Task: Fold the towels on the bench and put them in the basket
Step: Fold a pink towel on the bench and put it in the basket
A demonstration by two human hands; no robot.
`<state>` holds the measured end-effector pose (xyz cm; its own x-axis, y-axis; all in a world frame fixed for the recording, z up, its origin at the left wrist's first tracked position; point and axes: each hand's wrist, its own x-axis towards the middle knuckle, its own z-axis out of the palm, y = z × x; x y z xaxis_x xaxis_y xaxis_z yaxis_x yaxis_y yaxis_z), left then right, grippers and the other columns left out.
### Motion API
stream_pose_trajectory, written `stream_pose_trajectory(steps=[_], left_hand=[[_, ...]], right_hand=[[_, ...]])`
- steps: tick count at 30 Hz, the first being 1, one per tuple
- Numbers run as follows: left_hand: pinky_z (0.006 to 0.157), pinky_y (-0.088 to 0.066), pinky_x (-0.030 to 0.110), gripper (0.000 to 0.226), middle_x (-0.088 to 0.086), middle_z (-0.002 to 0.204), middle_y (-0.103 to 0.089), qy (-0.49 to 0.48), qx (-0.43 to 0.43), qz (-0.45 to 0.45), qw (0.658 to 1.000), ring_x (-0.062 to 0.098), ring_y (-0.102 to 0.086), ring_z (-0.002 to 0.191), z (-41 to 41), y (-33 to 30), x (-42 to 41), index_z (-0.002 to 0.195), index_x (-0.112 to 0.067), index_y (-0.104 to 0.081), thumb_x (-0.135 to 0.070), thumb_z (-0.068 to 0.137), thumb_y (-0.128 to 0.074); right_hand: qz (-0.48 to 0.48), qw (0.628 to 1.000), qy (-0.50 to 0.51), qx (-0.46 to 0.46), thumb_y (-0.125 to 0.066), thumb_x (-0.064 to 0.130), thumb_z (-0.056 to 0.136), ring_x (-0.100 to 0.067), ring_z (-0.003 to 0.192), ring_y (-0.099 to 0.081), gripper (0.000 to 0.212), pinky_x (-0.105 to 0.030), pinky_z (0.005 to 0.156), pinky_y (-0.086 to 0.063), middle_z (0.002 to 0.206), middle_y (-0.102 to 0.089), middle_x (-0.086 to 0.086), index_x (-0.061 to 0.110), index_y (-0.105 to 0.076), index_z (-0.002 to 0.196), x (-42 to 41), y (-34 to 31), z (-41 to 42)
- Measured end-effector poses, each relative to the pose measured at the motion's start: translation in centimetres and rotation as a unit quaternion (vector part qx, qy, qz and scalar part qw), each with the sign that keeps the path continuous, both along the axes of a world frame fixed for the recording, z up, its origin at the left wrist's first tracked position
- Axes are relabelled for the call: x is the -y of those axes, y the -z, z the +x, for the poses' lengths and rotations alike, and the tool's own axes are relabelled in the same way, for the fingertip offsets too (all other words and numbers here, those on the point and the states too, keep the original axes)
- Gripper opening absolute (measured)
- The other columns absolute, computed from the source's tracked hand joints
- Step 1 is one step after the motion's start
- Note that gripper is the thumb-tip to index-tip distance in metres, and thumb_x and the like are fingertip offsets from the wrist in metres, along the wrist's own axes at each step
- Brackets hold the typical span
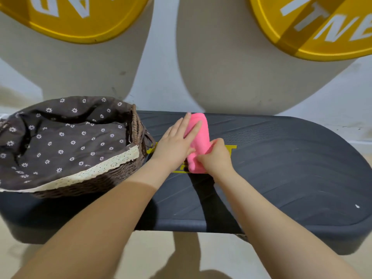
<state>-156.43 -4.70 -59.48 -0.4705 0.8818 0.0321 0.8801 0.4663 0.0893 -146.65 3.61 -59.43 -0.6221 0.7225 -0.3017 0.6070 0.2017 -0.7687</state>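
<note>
Both bare forearms reach forward over the near edge of the bench (281,178). Left hand (177,146): fingers spread and flat, palm pressing down on the left side of the pink towel (198,137), not gripping. Right hand (216,156): fingers curled, pinching the near end of the towel. Towel: folded into a narrow strip, lying on the bench near its middle, long axis running away from the camera, partly over a yellow marking on the bench top. Basket (128,168): wicker, standing on the left end of the bench, just left of the left hand, not touching the towel; lined with brown floral cloth with a cream lace edge. No towel visible inside the basket.
</note>
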Motion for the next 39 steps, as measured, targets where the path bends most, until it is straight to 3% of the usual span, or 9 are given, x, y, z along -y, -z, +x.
stream_pose_trajectory(steps=[3,6,10,14,21,25,29,35,39], left_hand=[[0.106,-0.034,0.048,0.080,0.015,0.143,-0.044,0.162,-0.125,0.041,0.978,0.033,-0.045,0.130,-0.5,-2.4,-0.3,0.132,-0.020,-0.051,-0.032,0.059,-0.083],[0.105,-0.036,0.047,0.067,0.003,0.121,-0.063,0.222,-0.154,0.000,0.963,0.026,-0.052,0.124,-1.0,-6.6,-0.6,0.116,-0.021,-0.060,-0.044,0.057,-0.081],[0.085,-0.043,0.036,0.057,-0.002,0.122,-0.056,0.112,-0.009,-0.038,0.993,0.023,-0.053,0.115,-1.6,-11.2,1.1,0.123,-0.023,-0.043,-0.048,0.077,-0.065],[0.078,-0.041,0.031,0.061,0.001,0.113,-0.060,-0.002,0.174,0.104,0.979,0.022,-0.056,0.104,-4.3,-14.5,7.6,0.115,-0.022,-0.046,-0.041,0.067,-0.077],[0.072,-0.036,0.024,0.060,-0.009,0.104,-0.050,-0.176,0.189,0.223,0.940,0.011,-0.050,0.094,-8.3,-13.4,21.2,0.117,-0.018,-0.044,-0.035,0.070,-0.077],[0.071,-0.031,0.026,0.062,-0.002,0.104,-0.044,-0.276,0.183,0.191,0.924,0.014,-0.043,0.091,-10.9,-9.9,26.1,0.120,-0.013,-0.038,-0.031,0.074,-0.075],[0.079,-0.041,0.031,0.058,0.004,0.123,-0.037,-0.292,0.177,0.126,0.931,0.023,-0.051,0.094,-12.1,-6.9,27.8,0.124,-0.013,-0.036,-0.026,0.078,-0.068],[0.053,-0.037,0.029,0.042,0.003,0.104,-0.036,-0.304,0.121,0.031,0.944,0.023,-0.043,0.062,-13.3,-5.3,26.9,0.123,-0.013,-0.041,-0.020,0.084,-0.057],[0.050,-0.030,0.029,0.053,0.013,0.109,-0.040,-0.295,0.019,-0.068,0.953,0.018,-0.031,0.056,-13.0,-4.5,26.1,0.131,-0.015,-0.032,-0.009,0.083,-0.053]], right_hand=[[0.049,0.994,-0.093,-0.031,-0.062,0.021,0.063,-0.018,0.071,-0.048,0.036,-0.028,0.058,-0.036,0.073,-0.050,0.008,0.015,-0.041,0.092,-1.9,-2.7,2.1],[0.096,0.976,-0.188,-0.056,-0.060,0.010,0.064,-0.016,0.073,-0.048,0.032,-0.019,0.057,-0.036,0.079,-0.055,0.012,0.025,-0.045,0.087,-3.6,-6.1,3.4],[0.075,0.956,-0.266,-0.102,-0.063,-0.003,0.065,-0.010,0.066,-0.048,0.042,-0.019,0.055,-0.040,0.079,-0.054,0.011,0.030,-0.047,0.085,-3.8,-11.2,1.3],[-0.076,0.940,-0.274,-0.188,-0.071,-0.010,0.069,0.000,0.053,-0.049,0.042,-0.015,0.047,-0.042,0.068,-0.054,0.009,0.025,-0.054,0.083,-1.2,-15.4,-3.6],[-0.261,0.873,-0.398,-0.103,-0.069,-0.001,0.074,-0.007,0.069,-0.067,0.028,-0.021,0.060,-0.056,0.082,-0.065,0.001,0.014,-0.055,0.094,8.7,-15.4,-15.3],[-0.176,0.908,-0.373,-0.069,-0.068,0.004,0.079,-0.023,0.084,-0.058,0.018,-0.035,0.076,-0.050,0.085,-0.059,-0.006,0.013,-0.053,0.084,15.2,-11.8,-21.1],[-0.103,0.923,-0.369,-0.027,-0.059,-0.004,0.080,-0.017,0.078,-0.053,0.026,-0.019,0.059,-0.043,0.083,-0.055,-0.002,0.011,-0.053,0.100,19.0,-7.7,-24.1],[0.072,0.934,-0.342,-0.078,-0.056,0.000,0.079,-0.017,0.084,-0.047,0.035,-0.020,0.065,-0.028,0.095,-0.055,-0.001,0.005,-0.054,0.114,21.2,-3.9,-26.3],[0.115,0.926,-0.358,-0.032,-0.060,0.014,0.083,-0.028,0.100,-0.057,0.036,-0.033,0.086,-0.041,0.108,-0.065,-0.009,0.011,-0.051,0.118,22.1,-1.7,-26.3]])
